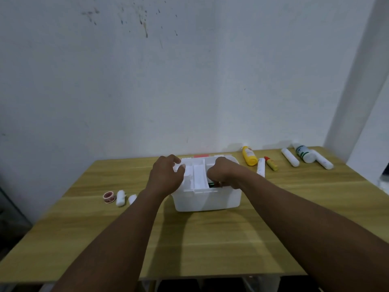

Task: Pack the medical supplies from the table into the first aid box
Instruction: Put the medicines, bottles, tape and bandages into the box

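Observation:
The white first aid box [207, 200] stands open in the middle of the wooden table [210, 239]. A white divided insert tray [196, 179] sits in its top. My left hand [166, 178] grips the tray's left edge. My right hand [223, 171] curls over the box's right side, fingers down inside it; what it holds is hidden. Something green and dark [212, 184] shows inside under that hand. Left of the box lie a tape roll [109, 197] and two white gauze rolls [121, 198].
Right of the box lie a yellow bottle [249, 155], a white tube [261, 167], a small yellow tube with a red cap [271, 163], two white rolls [290, 157], and a white bottle with a green label [304, 153]. The wall rises just behind.

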A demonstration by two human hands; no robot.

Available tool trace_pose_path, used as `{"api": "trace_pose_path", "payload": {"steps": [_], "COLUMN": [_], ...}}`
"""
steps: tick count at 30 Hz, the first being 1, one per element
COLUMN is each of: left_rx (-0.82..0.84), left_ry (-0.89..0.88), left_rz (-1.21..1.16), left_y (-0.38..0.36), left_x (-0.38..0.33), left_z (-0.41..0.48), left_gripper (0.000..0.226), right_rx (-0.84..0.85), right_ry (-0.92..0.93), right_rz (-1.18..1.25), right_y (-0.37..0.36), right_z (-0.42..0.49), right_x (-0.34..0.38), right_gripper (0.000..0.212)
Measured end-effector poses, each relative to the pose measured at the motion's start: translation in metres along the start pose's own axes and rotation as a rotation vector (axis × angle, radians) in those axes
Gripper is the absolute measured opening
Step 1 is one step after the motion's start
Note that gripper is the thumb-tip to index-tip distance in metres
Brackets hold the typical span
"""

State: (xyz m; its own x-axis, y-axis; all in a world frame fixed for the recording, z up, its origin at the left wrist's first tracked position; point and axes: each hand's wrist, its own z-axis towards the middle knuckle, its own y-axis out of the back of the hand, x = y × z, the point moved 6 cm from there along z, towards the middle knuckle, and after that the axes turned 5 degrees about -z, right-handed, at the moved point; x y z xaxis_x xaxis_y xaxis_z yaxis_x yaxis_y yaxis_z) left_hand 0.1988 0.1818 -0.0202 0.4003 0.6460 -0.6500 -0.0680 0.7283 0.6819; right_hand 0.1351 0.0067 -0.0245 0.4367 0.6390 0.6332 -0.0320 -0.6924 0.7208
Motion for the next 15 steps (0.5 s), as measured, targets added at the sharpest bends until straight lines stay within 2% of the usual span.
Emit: {"api": "trace_pose_path", "payload": {"steps": [6,11,15], "left_rx": [0.052,0.075,0.116], "left_ry": [-0.008,-0.088,-0.188], "left_rz": [0.015,0.015,-0.029], "left_y": [-0.001,-0.007,-0.030], "left_x": [-0.009,-0.047,-0.098], "left_z": [-0.002,0.004,0.008], "left_gripper": [0.033,0.031,0.030], "right_rx": [0.039,-0.108,-0.247], "right_ry": [0.062,0.160,0.138], "right_rz": [0.127,0.180,0.136], "right_y": [0.012,0.074,0.133], "right_z": [-0.002,-0.027,-0.040], "right_x": [0.000,-0.009,-0.043], "right_gripper": [0.014,0.011,0.014]}}
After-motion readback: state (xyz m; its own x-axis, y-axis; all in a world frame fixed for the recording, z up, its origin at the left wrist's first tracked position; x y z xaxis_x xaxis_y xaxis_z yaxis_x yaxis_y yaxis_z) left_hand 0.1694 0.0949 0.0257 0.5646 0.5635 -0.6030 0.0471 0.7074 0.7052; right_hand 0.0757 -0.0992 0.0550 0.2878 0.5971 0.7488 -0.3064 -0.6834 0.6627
